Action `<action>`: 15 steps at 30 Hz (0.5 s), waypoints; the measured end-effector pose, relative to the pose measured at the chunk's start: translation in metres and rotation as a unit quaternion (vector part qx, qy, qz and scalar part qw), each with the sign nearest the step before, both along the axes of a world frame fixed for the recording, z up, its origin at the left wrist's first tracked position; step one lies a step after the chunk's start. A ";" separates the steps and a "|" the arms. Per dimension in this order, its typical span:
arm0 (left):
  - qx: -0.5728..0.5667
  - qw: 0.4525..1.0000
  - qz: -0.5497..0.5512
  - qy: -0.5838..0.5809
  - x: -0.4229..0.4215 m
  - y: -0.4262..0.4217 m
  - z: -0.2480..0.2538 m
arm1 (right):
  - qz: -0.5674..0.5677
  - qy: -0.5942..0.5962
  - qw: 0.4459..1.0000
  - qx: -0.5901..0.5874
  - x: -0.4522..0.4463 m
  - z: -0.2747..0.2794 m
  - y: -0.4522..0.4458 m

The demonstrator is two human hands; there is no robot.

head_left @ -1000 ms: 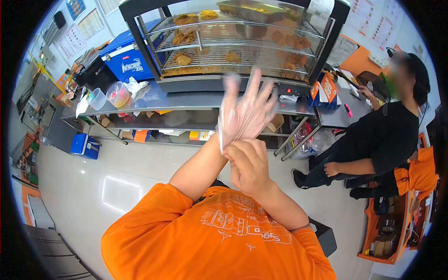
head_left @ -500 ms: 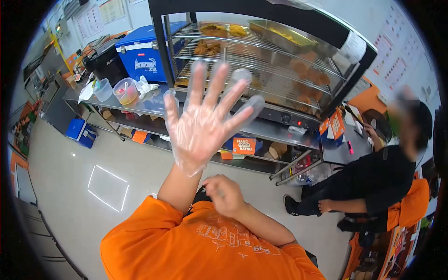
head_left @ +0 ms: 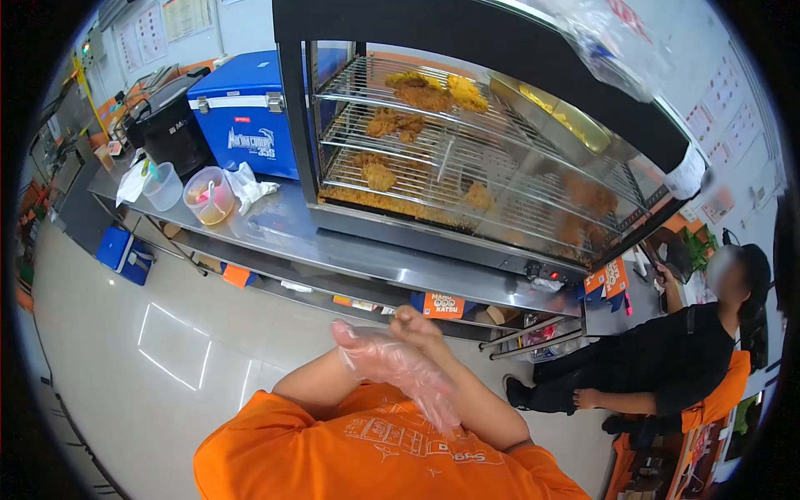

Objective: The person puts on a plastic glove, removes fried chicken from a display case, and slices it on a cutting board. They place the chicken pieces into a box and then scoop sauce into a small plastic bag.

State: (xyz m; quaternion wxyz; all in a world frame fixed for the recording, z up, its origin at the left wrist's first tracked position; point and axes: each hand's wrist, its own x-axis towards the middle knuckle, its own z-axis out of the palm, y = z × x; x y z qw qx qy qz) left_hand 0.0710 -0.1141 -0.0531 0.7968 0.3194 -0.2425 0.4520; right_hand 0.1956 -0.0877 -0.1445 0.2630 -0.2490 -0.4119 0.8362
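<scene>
our L hand (head_left: 402,372): in clear plastic glove (head_left: 373,353), fingers loosely extended
our R hand (head_left: 417,330): bare, near glove, fingers part-curled, grip unclear
display warmer (head_left: 433,240): fried pcs (head_left: 421,93) on wire racks (head_left: 343,87)

Fried-food shop kitchen: glass warming cabinet (head_left: 467,150) holding fried pieces (head_left: 425,92), steel worktop (head_left: 283,225) carrying it, "Katsu" box (head_left: 443,306) showing below.

At the lower centre of the frame, the left grip (head_left: 385,353) is wearing a clear plastic glove (head_left: 410,377) and crossing the bare right grip (head_left: 418,328) near its wrist, while golden-brown food pieces (head_left: 395,124) are resting inside a glass-fronted cabinet (head_left: 375,22) at upper centre-right.
</scene>
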 end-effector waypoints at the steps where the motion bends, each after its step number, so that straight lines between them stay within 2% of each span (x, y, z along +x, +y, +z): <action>1: -0.007 1.000 -0.005 -0.026 -0.011 0.009 0.006 | 0.042 -0.054 0.997 0.040 -0.015 -0.006 0.005; 4: 0.019 0.993 0.006 -0.116 -0.068 0.059 0.020 | 0.165 -0.210 0.951 0.156 -0.051 -0.024 0.019; 5: 0.067 0.987 0.042 -0.138 -0.098 0.092 0.020 | 0.204 -0.257 0.925 0.192 -0.058 -0.032 0.025; 6: 0.112 0.977 0.099 -0.154 -0.124 0.128 0.028 | 0.199 -0.257 0.925 0.195 -0.060 -0.046 0.029; 7: 0.112 0.971 0.187 -0.102 -0.153 0.151 0.040 | 0.175 -0.232 0.928 0.234 -0.056 -0.061 0.032; 8: 0.124 0.921 0.365 0.063 -0.177 0.165 0.063 | 0.151 -0.206 0.929 0.270 -0.053 -0.071 0.035; 9: 0.135 0.808 0.508 0.266 -0.207 0.205 0.070 | 0.147 -0.206 0.930 0.267 -0.048 -0.075 0.041; 10: 0.110 0.679 0.575 0.442 -0.205 0.209 0.111 | 0.082 -0.192 0.963 0.173 -0.039 -0.074 0.047; 11: 0.086 0.564 0.600 0.561 -0.195 0.218 0.140 | 0.016 -0.176 0.981 0.075 -0.027 -0.074 0.051; 12: 0.061 0.432 0.608 0.664 -0.188 0.231 0.158 | 0.012 -0.178 0.981 0.072 -0.015 -0.076 0.052; 13: 0.064 0.435 0.606 0.663 -0.190 0.255 0.159 | -0.032 -0.210 0.974 0.080 -0.004 -0.078 0.055; 14: 0.118 0.351 0.619 0.692 -0.192 0.283 0.152 | -0.076 -0.241 0.963 0.090 0.008 -0.080 0.058; 15: 0.145 0.309 0.623 0.704 -0.193 0.303 0.150 | -0.080 -0.241 0.963 0.091 0.019 -0.081 0.059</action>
